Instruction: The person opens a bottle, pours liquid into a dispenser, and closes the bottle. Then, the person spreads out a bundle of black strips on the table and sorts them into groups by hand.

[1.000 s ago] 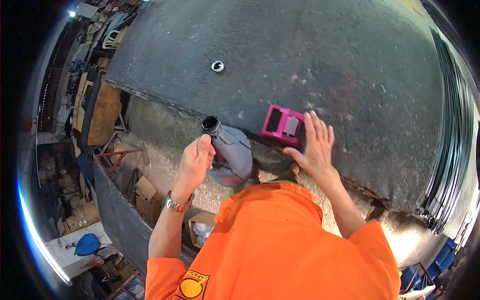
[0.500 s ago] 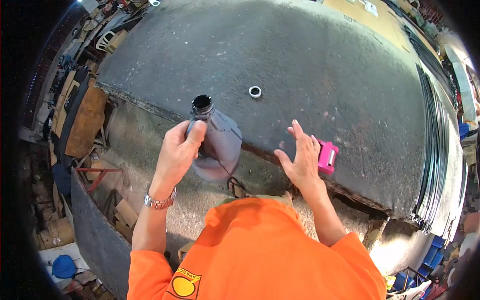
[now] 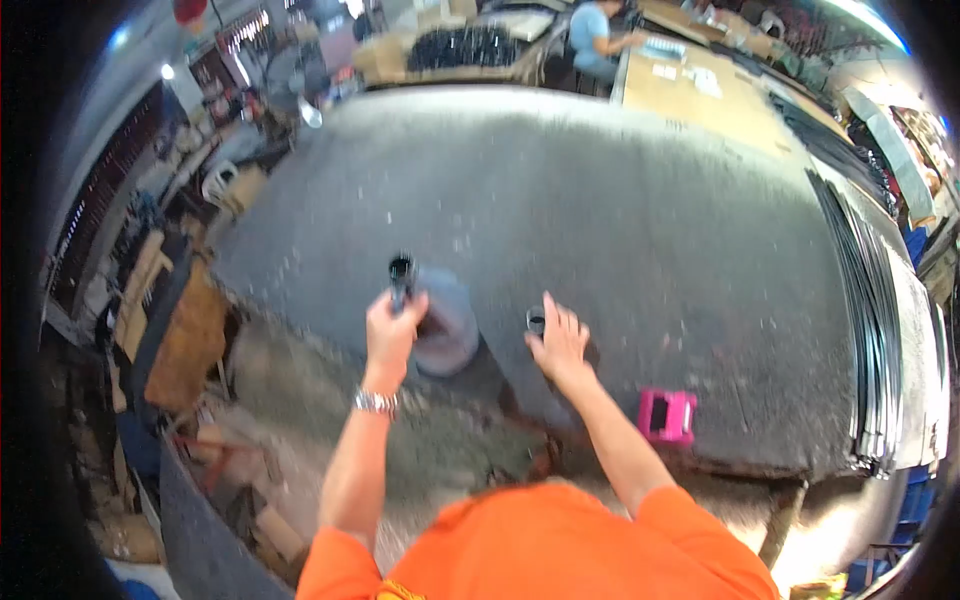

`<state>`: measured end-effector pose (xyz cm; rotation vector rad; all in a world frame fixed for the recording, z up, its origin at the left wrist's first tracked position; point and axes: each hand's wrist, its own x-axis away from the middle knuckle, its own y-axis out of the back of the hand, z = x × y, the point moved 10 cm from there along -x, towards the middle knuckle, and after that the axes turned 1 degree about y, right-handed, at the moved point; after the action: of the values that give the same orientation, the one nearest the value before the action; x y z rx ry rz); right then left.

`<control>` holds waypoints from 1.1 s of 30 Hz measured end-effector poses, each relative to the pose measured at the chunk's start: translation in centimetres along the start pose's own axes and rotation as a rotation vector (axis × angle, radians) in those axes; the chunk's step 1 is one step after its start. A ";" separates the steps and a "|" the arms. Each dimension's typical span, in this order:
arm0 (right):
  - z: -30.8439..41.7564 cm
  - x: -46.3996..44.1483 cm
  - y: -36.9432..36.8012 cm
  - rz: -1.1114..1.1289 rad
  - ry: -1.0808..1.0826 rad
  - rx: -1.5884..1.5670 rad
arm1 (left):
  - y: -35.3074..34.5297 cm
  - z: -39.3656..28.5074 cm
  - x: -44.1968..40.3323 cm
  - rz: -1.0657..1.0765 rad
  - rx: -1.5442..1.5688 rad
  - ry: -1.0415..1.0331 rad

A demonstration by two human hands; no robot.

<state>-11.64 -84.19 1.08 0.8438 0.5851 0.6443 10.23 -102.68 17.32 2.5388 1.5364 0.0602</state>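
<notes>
My left hand (image 3: pixel 392 335) is closed round the neck or handle of a translucent plastic jug (image 3: pixel 448 320) with dark stains inside. The jug's dark mouth is uncovered and points up and away from me. My right hand (image 3: pixel 563 345) is at a small ring-shaped bottle cap (image 3: pixel 536 320), pale-rimmed with a dark inside, which sits between the thumb and index finger. Motion blur softens both hands. Closer to me, right of my right forearm, a pink plastic frame-like object (image 3: pixel 667 416) lies on the dark tabletop (image 3: pixel 640 230).
Long dark strips (image 3: pixel 850 330) lie along the table's right side. Cardboard sheets (image 3: pixel 690 100) cover the far right end, where a person in a light blue shirt (image 3: pixel 592 35) sits. A brown board (image 3: pixel 187 340) leans at the left, by cluttered boxes.
The view has tilted up, showing the far end of the room. My right hand has gone from beside the pink object to the cap. The jug is now over the table.
</notes>
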 end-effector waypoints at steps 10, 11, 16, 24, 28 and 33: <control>-0.5 -1.1 -0.7 -0.073 0.061 0.088 | 0.5 1.4 -2.6 0.106 0.101 -0.003; -0.5 -1.3 -1.0 -0.063 0.056 0.084 | 0.6 1.2 -2.5 0.120 0.105 0.003; 0.8 -2.4 -0.1 -0.022 0.008 -0.049 | 0.9 1.7 -2.5 0.170 0.064 0.038; 17.1 -6.8 8.3 0.009 0.156 -0.511 | 1.2 1.3 -3.1 0.206 0.008 -0.106; 23.6 -8.1 9.9 0.011 0.285 -0.425 | 1.6 2.0 -4.5 0.312 -0.021 -0.095; 26.7 -8.1 9.5 0.057 0.228 -0.495 | 2.0 2.4 -5.8 0.433 -0.020 -0.098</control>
<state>-1.22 -98.19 24.80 0.3258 0.5732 0.8987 9.56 -109.05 15.59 2.7624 0.9259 0.0054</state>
